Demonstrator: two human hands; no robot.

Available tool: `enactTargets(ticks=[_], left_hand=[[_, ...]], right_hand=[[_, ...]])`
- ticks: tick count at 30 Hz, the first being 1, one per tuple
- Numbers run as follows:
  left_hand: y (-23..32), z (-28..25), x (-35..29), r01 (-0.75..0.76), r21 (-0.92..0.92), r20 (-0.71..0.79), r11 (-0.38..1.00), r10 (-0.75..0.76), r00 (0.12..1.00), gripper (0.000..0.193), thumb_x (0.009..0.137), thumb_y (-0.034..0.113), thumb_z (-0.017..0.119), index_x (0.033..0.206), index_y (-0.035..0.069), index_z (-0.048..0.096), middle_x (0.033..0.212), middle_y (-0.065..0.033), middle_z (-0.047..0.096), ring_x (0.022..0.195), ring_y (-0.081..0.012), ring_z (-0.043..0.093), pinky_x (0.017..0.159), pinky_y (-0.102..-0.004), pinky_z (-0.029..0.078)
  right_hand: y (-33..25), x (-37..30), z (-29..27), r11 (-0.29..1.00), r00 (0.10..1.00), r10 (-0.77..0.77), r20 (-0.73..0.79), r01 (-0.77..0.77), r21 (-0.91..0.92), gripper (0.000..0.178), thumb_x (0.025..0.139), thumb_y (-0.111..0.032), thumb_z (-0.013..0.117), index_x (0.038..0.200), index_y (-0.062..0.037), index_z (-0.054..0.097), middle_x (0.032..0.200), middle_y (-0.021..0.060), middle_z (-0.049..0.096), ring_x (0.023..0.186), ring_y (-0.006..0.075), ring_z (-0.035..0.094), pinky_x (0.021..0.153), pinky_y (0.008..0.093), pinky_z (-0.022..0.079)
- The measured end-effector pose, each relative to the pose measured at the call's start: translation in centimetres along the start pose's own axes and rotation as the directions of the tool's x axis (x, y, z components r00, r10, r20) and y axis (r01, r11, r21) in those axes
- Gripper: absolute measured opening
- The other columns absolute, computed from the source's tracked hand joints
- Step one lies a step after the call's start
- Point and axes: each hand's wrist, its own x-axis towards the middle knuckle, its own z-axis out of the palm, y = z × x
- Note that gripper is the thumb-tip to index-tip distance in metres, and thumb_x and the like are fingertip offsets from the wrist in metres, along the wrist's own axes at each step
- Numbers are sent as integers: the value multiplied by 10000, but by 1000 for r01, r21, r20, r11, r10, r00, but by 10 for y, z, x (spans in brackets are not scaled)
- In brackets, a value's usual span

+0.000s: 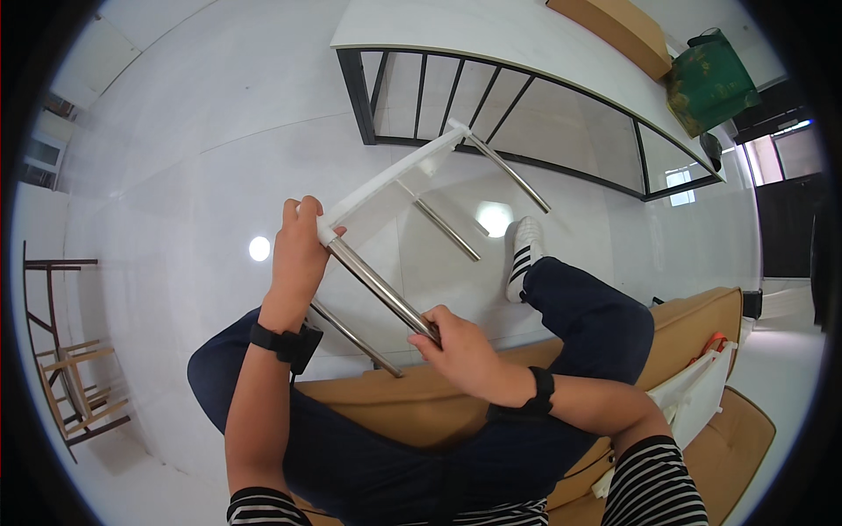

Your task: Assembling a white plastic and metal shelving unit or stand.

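Observation:
A small white-edged frame (pixel 386 186) with several shiny metal legs is tipped on its side in front of me, its legs slanting toward the lower right. My left hand (pixel 299 244) is closed around its near white corner, with the thumb by the top of the nearest metal leg (pixel 379 286). Low on that same leg, my right hand (pixel 460 352) wraps its fingers around the tube near the end. Two other legs, a middle leg (pixel 447 230) and a far leg (pixel 509 169), stick out free. Another leg (pixel 355 337) runs below the held one, toward the sofa edge.
Behind the frame stands a white-topped table (pixel 491 31) with black metal bars. A cardboard box (pixel 614 31) and a green bag (pixel 709 83) are on it. I sit on a brown sofa (pixel 702 320) with a white bag (pixel 702 386) at right. Wooden furniture (pixel 79 386) stands at far left.

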Motion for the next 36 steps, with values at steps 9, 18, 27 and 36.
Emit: enactTargets(ticks=[9,18,27,36], left_hand=[[-6,-1,-1,14,-2,-27,1000,-14,1000,347,798,159,734,986,47,465,926,-167,499,704,-361,590,591,-433,475],[-5,-6,-1,110,-45,35,993,-109,993,388,753,126,769,967,21,463,899,-167,500,777,-365,520,668,-410,447],[-5,-2,-2,54,-56,-5,997,-54,999,393,756,144,771,967,23,463,892,-168,500,769,-361,527,665,-409,450],[-10,1,-3,18,-13,3,1000,-18,1000,346,791,156,739,976,38,470,909,-167,500,709,-372,586,598,-433,468]], right_hand=[[-5,16,-20,769,900,173,400,-377,516,357,999,-330,457,1130,0,491,861,117,618,663,175,592,531,314,469],[-6,8,-9,814,896,110,431,-330,478,291,1025,-297,399,951,-45,523,749,9,507,535,89,447,497,248,412],[2,14,-9,806,895,172,412,-369,464,285,995,-321,463,897,-58,514,731,45,578,605,144,587,532,291,479],[8,38,-22,476,559,37,828,-739,477,265,975,-300,509,814,-91,482,591,-31,399,439,46,340,360,210,275]])
